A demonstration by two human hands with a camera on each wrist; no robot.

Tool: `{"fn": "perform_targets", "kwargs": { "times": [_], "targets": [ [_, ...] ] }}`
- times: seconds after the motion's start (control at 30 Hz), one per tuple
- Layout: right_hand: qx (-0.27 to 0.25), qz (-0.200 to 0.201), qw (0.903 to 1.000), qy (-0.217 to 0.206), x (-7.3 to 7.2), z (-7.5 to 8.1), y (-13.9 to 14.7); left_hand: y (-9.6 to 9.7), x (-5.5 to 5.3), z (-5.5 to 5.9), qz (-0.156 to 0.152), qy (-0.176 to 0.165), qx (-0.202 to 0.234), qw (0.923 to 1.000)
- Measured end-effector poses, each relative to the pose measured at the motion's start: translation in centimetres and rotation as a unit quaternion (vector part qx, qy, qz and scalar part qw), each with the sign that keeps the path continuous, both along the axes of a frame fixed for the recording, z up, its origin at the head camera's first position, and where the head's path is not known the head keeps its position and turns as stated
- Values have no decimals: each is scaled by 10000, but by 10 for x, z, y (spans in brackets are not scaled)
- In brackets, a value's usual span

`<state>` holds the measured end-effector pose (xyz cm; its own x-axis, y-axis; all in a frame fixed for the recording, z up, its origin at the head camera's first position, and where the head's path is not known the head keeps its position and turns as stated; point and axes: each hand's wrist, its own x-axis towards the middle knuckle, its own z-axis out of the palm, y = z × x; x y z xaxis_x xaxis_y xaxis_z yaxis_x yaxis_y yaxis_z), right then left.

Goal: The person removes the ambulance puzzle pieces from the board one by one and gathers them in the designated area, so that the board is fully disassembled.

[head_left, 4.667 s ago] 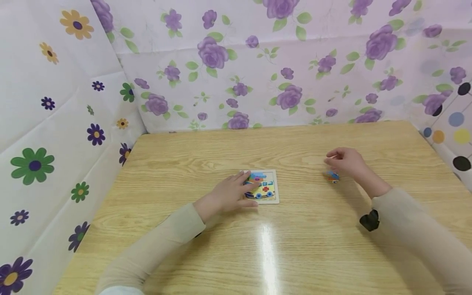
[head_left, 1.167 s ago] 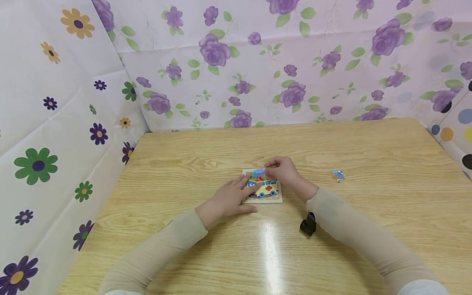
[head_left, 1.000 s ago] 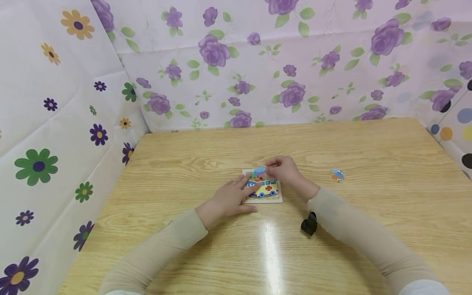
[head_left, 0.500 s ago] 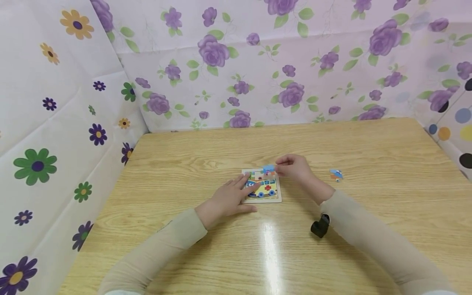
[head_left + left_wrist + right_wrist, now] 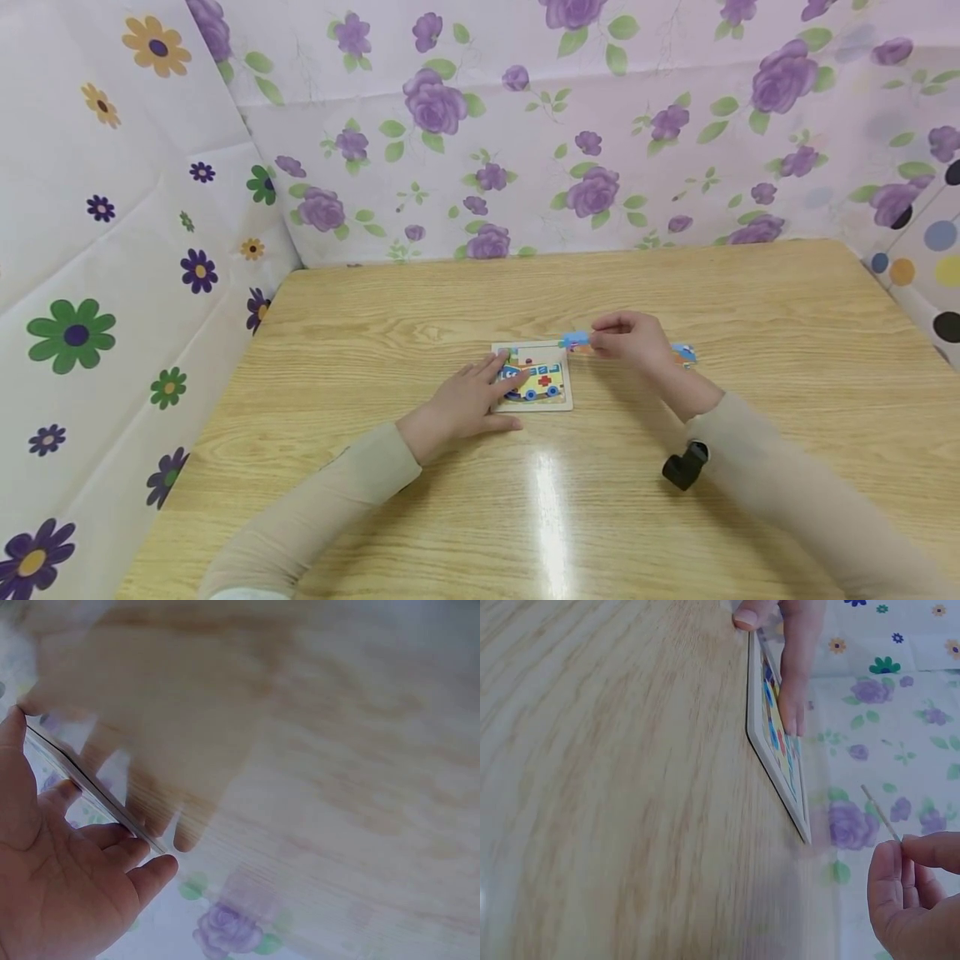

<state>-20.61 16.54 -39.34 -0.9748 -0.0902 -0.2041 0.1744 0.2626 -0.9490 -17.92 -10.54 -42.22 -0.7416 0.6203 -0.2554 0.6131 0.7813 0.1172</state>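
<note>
A small white-rimmed jigsaw board (image 5: 567, 393) with a yellow ambulance picture lies on the table. Fingers spread, my left hand (image 5: 465, 403) rests on the board's left side and covers part of the picture; its upper right area is pale and bare. Just beyond the board's upper right corner, my right hand (image 5: 636, 340) pinches a blue-and-orange puzzle piece (image 5: 574, 339) between thumb and fingers. In the right wrist view this piece (image 5: 880, 811) appears edge-on, raised off the table. Another puzzle piece (image 5: 685, 355) lies farther right, partly hidden behind the right hand and wrist.
The wooden table (image 5: 420, 317) meets a flower-printed cloth (image 5: 525, 167) along its back edge. A similar sheet (image 5: 135, 250) hangs at the left. A black wrist camera (image 5: 686, 467) hangs under the right sleeve.
From the loose pieces at right, my right hand came over the board with one piece. In the last second it has drawn right, off the board, still pinching it. My left hand stayed put.
</note>
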Motion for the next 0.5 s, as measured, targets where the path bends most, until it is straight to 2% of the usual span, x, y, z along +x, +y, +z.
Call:
{"fn": "perform_targets", "kwargs": {
  "times": [0.3, 0.5],
  "targets": [
    [-5, 147, 9998, 158, 7, 7, 31, 0, 2, 2, 57, -35, 5, 10000],
    [217, -40, 9998, 34, 8, 8, 54, -1, 4, 7, 79, -141, 91, 9998]
  ]
}}
